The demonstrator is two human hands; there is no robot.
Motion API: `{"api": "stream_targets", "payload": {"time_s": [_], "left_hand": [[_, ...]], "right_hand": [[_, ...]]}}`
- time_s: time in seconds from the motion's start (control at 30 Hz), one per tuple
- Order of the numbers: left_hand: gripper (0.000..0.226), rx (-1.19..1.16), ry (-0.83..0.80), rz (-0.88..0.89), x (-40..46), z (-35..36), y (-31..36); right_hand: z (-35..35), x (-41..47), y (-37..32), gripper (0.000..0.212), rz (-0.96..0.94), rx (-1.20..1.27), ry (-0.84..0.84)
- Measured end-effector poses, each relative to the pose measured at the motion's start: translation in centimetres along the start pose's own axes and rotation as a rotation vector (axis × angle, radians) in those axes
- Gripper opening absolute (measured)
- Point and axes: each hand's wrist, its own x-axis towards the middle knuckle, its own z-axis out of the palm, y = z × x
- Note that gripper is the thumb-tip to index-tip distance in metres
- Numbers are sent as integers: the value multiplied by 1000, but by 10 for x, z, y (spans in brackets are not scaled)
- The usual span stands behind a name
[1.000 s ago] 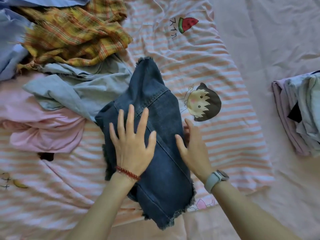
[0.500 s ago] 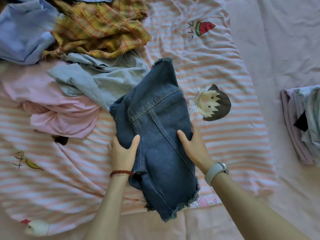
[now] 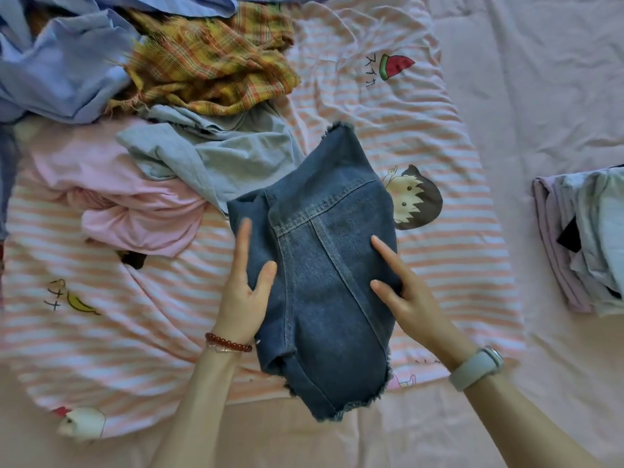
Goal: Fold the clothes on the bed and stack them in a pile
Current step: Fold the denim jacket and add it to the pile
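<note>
Folded dark denim shorts [image 3: 324, 265] with frayed hems lie lengthwise at the middle of the bed. My left hand [image 3: 243, 298], with a red bead bracelet at the wrist, holds their left edge. Its thumb is on top and its fingers run straight along the side. My right hand [image 3: 412, 305], with a grey watch at the wrist, holds the right edge. Its forefinger and thumb lie on the denim, and its other fingers are hidden past the edge. A stack of folded clothes [image 3: 587, 244] sits at the right.
Unfolded clothes are heaped at the upper left: a yellow plaid piece [image 3: 209, 62], a light blue shirt [image 3: 60, 69], a grey-blue garment [image 3: 219, 153] and a pink one [image 3: 135, 211]. Under them lies a striped cartoon-print sheet [image 3: 422, 130]. Plain pink bedding [image 3: 540, 79] spreads to the right.
A second ago my left palm pressed flat on the shorts. Both hands then slid to the sides and took hold of the edges, and the shorts now bulge between them.
</note>
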Motion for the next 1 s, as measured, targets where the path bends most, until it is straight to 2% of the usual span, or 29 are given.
{"api": "stream_targets", "payload": {"time_s": [0.07, 0.13, 0.2, 0.27, 0.37, 0.47, 0.57, 0.7, 0.87, 1.0], "left_hand": [[72, -16, -221, -30, -13, -6, 13], [91, 87, -374, -91, -28, -6, 22], [101, 234, -440, -138, -45, -1, 28], [97, 295, -470, -200, -61, 0, 35], [82, 318, -437, -257, -79, -4, 45], [63, 259, -441, -274, -87, -12, 57], [48, 176, -532, -258, -87, -25, 72], [36, 52, -605, -245, -85, -34, 86], [33, -35, -679, -292, -79, -33, 83], [24, 70, -703, -365, -47, -21, 62]], "right_hand": [[-9, -14, -3, 71, 77, 15, -62], [-14, -27, -6, 85, 172, -43, -207], [-17, -42, -9, 98, 235, -251, -341], [-20, -58, -13, 102, 287, -407, -387], [-31, -79, -27, 87, 308, -580, -317], [-40, -97, -50, 62, 194, -670, -226], [-49, -117, -71, 45, 73, -621, -140], [-53, -130, -83, 36, 76, -402, -107], [-54, -127, -88, 39, 181, -293, -128], [-54, -91, -76, 38, 295, -170, -123]]}}
